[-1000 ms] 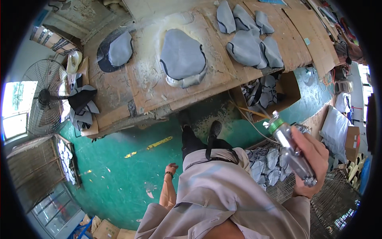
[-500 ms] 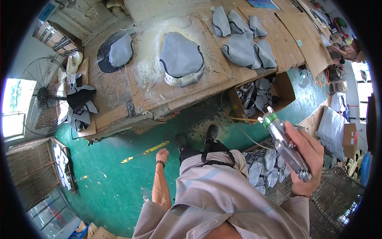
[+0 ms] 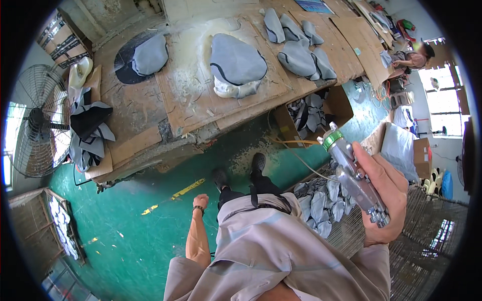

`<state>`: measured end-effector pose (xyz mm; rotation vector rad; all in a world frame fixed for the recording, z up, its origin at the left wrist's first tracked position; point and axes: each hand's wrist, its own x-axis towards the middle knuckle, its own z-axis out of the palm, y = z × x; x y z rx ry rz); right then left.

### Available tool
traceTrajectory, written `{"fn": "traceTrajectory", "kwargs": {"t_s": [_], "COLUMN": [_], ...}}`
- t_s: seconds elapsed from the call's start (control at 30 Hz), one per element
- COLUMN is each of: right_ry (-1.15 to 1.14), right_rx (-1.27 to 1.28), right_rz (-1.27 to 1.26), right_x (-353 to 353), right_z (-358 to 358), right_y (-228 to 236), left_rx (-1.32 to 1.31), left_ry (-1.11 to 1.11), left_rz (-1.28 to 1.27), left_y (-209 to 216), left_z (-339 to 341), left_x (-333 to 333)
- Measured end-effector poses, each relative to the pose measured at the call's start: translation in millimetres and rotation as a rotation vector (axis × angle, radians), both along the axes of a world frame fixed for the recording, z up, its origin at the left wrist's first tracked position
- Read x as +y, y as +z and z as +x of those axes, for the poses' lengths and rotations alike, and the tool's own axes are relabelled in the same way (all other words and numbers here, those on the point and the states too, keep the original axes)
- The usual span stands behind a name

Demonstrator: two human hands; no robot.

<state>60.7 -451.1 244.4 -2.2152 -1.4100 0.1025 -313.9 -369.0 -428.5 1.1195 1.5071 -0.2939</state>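
Note:
My right hand (image 3: 386,188) is wrapped round a metal spray gun (image 3: 357,180) with a green ring near its tip, raised at the right over the floor. A thin hose runs near its front. Hanging low beside my body, my left hand (image 3: 201,201) is curled closed, with nothing visible in it. On the workbench beyond, a grey fabric piece with dark edging (image 3: 238,57) lies over a pale form (image 3: 236,90). Left of it, another grey piece (image 3: 150,55) rests partly on a black round patch (image 3: 125,62).
Several grey pieces (image 3: 296,57) lie at the bench's right. Below them stands a cardboard box (image 3: 341,108) of fabric parts. More pieces are heaped (image 3: 321,205) by my right side. A caged fan (image 3: 37,120) stands at left. Another person (image 3: 414,59) sits far right.
The view has shifted, with the bench sitting slightly higher and the right side of the room more visible. My right hand keeps the spray gun raised; my left still hangs closed.

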Motion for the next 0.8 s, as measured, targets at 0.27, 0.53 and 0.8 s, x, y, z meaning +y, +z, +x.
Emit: {"fn": "traceTrajectory", "kwargs": {"t_s": [0.27, 0.53, 0.8], "right_ry": [0.185, 0.295, 0.219], "right_rx": [-0.099, -0.115, 0.0], "right_rz": [-0.042, -0.148, -0.112], "right_x": [-16.1, -53.1, -102.9], "right_z": [-47.8, -69.1, -40.6], "right_y": [10.2, 6.8, -3.1], "left_rx": [0.016, -0.165, -0.64], "left_ry": [0.19, 0.027, 0.213], "left_rz": [-0.175, 0.092, 0.602], "left_y": [-34.5, -7.9, 105.8], "left_z": [-57.1, 3.4, 146.3], "left_x": [-11.9, 37.1, 131.1]}}
